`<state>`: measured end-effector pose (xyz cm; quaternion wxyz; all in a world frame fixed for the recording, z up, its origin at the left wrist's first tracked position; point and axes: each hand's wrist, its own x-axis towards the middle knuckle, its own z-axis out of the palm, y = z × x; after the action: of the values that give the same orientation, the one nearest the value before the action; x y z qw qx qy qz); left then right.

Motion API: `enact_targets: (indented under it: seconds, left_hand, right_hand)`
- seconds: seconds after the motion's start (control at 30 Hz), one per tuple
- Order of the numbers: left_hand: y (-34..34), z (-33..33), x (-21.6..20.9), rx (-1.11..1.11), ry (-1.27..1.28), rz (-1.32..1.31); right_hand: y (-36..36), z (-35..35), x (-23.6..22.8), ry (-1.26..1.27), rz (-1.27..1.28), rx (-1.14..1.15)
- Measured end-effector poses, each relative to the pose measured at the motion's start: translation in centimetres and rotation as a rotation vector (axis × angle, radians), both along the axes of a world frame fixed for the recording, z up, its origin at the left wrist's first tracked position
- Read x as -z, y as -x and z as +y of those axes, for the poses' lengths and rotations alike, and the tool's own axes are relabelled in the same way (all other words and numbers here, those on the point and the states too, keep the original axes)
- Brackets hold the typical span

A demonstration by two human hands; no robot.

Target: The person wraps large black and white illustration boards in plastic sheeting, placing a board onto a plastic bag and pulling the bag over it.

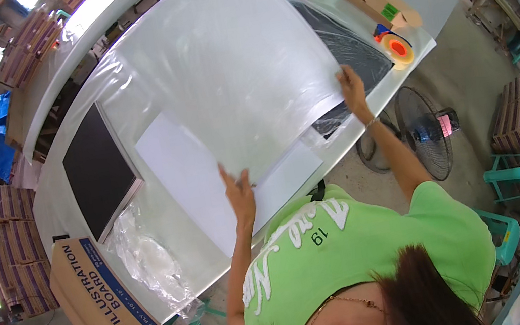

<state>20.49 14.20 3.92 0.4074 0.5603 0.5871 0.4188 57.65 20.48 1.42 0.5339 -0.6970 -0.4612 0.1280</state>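
Observation:
A large translucent plastic sheet (222, 53) spreads over the middle of the table; whether it is a bag I cannot tell. My right hand (352, 90) is closed on its near right corner. Beside the sheet's near left corner, my left hand (238, 196) has its thumb and fingers apart, over a stack of white boards (184, 174). The plastic covers part of those boards. Under its right side shows a dark stack wrapped in clear plastic (357, 45).
Left on the table (52, 202) lies a stack of black boards (97, 168), with crumpled clear plastic (149, 255) nearer me. A cardboard box (101, 300) stands at the near left. Tape in a dispenser (397, 49) and an open carton (381, 4) sit far right. A fan (424, 133) stands beyond the table's right edge.

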Motion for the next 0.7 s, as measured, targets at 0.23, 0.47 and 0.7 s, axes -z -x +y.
enact_targets:
  seconds: [0.23, 0.47, 0.7]
  left_hand:
    - [-13.6, 2.8, 1.8, 0.27, 0.076, 0.077]
    - [-18.6, 3.2, 3.4, 0.327, 0.134, 0.257]
    - [-19.7, 3.1, 4.2, 0.301, 0.185, 0.374]
  right_hand:
    - [-16.6, 2.7, 1.4, 0.2, -0.29, 0.173]
    - [-23.8, 4.4, 4.2, 0.349, -0.448, 0.101]
    - [-22.9, 5.1, 6.0, 0.348, -0.676, 0.302]
